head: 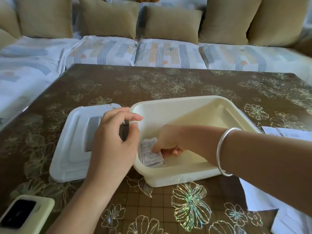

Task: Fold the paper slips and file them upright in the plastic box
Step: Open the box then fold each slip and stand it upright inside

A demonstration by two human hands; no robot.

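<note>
The right hand (167, 141) is reaching into the box (185, 100), pinching the slips (151, 157) in its 8 o'clock corner and hiding their top edge. The left hand (114, 137) is curling over the 9 o'clock rim; whether it is gripping, I cannot tell.

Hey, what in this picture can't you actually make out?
Head view only:
- Print on the folded paper slips: too small and blurred to read; count unclear.
- Right hand: fingertips partly tucked behind the slips.
- Left hand: whether it pinches the plastic box rim is unclear.
- Phone: cut off by the bottom-left edge.
- Loose paper sheets: covered by the right forearm, cut by the right edge.
</note>
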